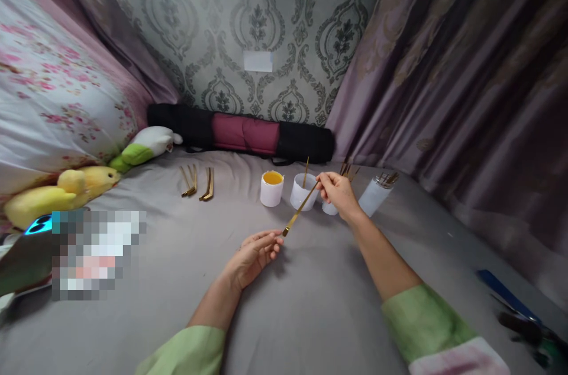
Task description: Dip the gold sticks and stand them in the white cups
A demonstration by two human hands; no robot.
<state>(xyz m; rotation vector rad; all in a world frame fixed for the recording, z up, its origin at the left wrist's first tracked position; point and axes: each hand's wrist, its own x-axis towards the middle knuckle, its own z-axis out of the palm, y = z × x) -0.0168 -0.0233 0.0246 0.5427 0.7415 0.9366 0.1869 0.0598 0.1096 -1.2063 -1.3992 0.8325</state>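
gold utensil (302, 206), right grip (339, 191) pinching, left grip (257, 254) half-open, touching

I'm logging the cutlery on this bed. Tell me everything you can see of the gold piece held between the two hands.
The gold utensil is slim, straight and shiny, metal by its look, wider and flatter at its lower end; its exact kind is unclear. It slants above the grey bedsheet, upper end pinched by the right hand, lower end at the fingertips of the left hand. It crosses in front of a white cup.
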